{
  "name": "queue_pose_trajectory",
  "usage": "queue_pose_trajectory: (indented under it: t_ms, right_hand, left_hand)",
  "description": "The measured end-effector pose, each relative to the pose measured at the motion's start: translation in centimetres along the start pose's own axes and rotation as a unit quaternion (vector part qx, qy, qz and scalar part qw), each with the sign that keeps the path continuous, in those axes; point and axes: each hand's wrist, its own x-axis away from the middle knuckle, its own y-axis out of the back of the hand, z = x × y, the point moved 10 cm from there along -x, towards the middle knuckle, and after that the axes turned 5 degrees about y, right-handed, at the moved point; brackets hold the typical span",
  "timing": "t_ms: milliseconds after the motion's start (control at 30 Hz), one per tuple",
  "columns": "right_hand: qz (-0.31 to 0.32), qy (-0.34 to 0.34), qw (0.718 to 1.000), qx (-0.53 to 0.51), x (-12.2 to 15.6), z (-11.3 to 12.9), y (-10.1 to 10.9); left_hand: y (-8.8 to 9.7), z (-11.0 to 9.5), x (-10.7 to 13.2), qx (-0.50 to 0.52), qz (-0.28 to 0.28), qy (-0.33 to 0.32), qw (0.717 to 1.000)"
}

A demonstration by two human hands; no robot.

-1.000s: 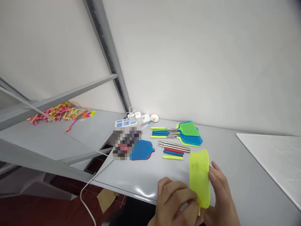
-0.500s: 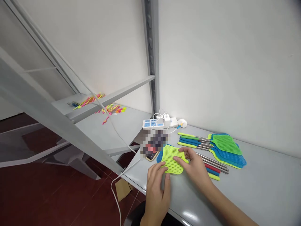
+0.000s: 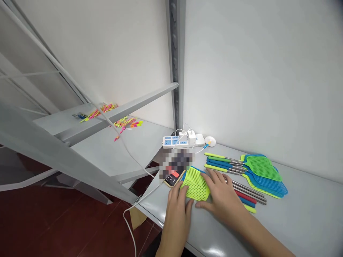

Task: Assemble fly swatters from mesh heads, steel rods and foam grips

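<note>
Resting w/ spread, loosely bent fingers, the L hand (image 3: 178,203) touches the near-left edge of a yellow-green mesh head (image 3: 195,185), while the R hand (image 3: 221,194) sits at its R edge, thumb apart from the other fingers; no firm pinch shows on either side & can't tell how hard they press. That head lies over a blue mesh head (image 3: 192,167), whose rim peeks out at the far & L edges, on the grey table (image 3: 300,221). Main risk, I'd say: both look thin & merely stacked, so an uneven push could slide the top one out of line. 2nd: the phone (image 3: 171,180) is just beside the pair, near the table's L side; a shove that way could nudge it, poss. off the edge. 3rd: the R hand hides the L ends of the metal rods (image 3: 250,191), w/ a red grip (image 3: 245,197), blue grip (image 3: 247,202) & yellow grip (image 3: 250,208) alongside; round & loose, they'd prob. roll if the R wrist brushed them. The white cord (image 3: 124,215) drooping past the edge might snag a sleeve or arm. Less worry re the swatter pile (image 3: 264,167): overlapping, but apart from the fingers.
</note>
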Motion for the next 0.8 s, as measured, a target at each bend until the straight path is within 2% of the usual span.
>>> queue_pose_trajectory:
  t_ms: [167,333,600,733,800]
  right_hand:
    - [0.049,0.008,0.998,-0.041,-0.5,0.3,-0.6]
    - [0.040,0.016,0.998,-0.050,-1.2,0.6,-0.3]
    - [0.028,0.032,0.999,-0.015,-0.8,1.0,0.1]
    - [0.025,0.046,0.998,-0.033,-0.9,1.4,0.9]
    - [0.012,0.047,0.997,-0.053,-0.7,0.7,1.8]
  left_hand:
    - [0.4,0.4,-0.1,-0.010,-0.009,0.001,1.000]
    - [0.6,0.4,0.4,-0.013,-0.027,-0.003,1.000]
    - [0.6,0.2,0.6,-0.003,0.000,0.002,1.000]
    - [0.8,-0.3,0.5,-0.003,-0.016,-0.029,0.999]
    - [1.0,-0.8,0.6,-0.007,-0.033,-0.059,0.998]
